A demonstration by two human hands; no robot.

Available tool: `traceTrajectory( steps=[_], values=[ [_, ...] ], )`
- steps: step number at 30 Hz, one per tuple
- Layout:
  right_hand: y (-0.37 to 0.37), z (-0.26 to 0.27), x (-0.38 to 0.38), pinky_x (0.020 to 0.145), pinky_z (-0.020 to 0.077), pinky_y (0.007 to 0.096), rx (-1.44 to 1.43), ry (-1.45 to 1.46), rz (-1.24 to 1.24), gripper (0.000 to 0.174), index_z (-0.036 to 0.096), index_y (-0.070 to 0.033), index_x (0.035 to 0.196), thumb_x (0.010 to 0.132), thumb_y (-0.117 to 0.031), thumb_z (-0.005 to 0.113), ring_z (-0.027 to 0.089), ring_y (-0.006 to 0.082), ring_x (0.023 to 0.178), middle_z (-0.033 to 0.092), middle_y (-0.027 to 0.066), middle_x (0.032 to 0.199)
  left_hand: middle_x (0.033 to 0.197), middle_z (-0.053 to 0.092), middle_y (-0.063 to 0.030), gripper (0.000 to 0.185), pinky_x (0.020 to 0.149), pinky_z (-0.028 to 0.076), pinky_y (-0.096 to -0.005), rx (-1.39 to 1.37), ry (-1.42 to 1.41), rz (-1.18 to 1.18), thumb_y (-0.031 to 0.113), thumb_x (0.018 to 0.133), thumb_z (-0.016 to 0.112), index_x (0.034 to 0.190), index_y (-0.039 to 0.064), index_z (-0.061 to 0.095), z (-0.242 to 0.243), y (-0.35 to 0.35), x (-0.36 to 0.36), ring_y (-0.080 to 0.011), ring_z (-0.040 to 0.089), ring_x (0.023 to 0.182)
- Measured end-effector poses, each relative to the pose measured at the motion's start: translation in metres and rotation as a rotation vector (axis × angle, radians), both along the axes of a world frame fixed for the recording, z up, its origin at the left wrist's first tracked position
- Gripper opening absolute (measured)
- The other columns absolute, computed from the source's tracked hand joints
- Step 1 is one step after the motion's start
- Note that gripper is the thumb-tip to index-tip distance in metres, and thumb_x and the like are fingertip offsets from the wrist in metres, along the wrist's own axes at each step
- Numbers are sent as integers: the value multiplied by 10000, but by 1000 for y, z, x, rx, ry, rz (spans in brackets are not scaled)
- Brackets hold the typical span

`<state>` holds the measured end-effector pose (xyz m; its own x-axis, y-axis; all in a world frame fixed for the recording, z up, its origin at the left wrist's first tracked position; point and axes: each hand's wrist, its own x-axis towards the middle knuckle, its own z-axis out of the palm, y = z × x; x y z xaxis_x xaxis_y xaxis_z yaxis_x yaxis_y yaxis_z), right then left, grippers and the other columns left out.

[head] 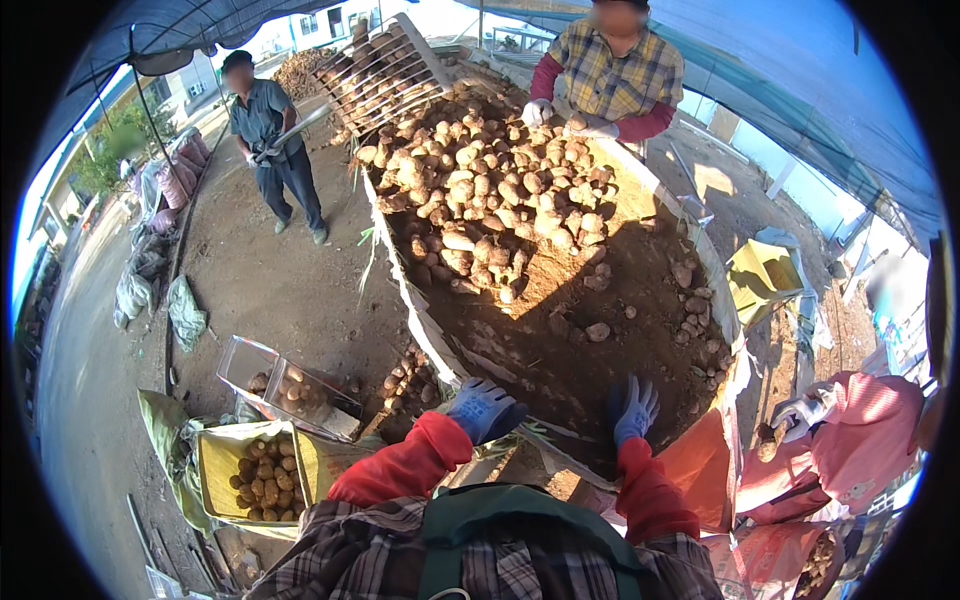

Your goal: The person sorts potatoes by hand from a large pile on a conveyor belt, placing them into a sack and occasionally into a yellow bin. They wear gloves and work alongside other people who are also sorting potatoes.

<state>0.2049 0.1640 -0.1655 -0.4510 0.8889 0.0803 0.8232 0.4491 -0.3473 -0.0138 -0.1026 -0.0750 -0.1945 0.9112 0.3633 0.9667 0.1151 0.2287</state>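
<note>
A large sorting table [510, 337] with a raised, cloth-lined rim lies before me, its surface covered in soil. A big heap of brown taro-like corms [480, 180] fills its far half, and a few loose corms [598, 332] lie nearer. My left hand [484, 411], in a blue-and-white work glove, rests at the near left rim with nothing visible in it; its palm side is hidden. My right hand [634, 409], gloved alike, is over the near part of the table, fingers spread and holding nothing.
A person in a plaid shirt [619, 71] handles corms across the table. Another [274, 135] stands left, holding a pole. At right, a person's gloved hand [802, 412] holds a corm. A yellow-lined container of corms [251, 431] and plastic crates [292, 386] stand at left.
</note>
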Motion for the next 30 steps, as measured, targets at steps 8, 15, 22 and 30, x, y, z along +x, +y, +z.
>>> traceTrajectory(
  steps=[8,15,22,30],
  values=[
    [-2,3,-1,1210,147,548,12,-11,31,577,426,-297,1488,937,-388,573,217,369,1490,289,127,1604,1087,684,-119,233,875,527,-442,45,-405,-260,264,922,661,1093,109,691,27,-8,-29,-319,654,1001],
    [-2,1,-5,1216,148,520,68,-102,11,536,441,-265,1485,962,-340,530,207,330,1500,284,115,1608,1099,659,-187,344,899,519,-391,458,-274,252,119,872,685,1194,3,642,70,9,-208,-319,651,1030],
    [-2,-8,3,1205,183,532,128,-136,-2,541,474,-199,1456,938,-317,577,259,371,1471,331,162,1572,1161,632,-149,549,880,505,-363,816,-903,386,223,860,772,1301,-4,535,61,90,-458,-239,620,963],
    [6,-28,18,1184,252,507,148,-199,-38,624,472,-163,1450,860,-222,668,311,410,1426,371,168,1538,1075,665,-141,543,856,539,-417,375,-422,911,202,785,734,1268,82,518,55,180,-492,-281,681,936]
  ],
)
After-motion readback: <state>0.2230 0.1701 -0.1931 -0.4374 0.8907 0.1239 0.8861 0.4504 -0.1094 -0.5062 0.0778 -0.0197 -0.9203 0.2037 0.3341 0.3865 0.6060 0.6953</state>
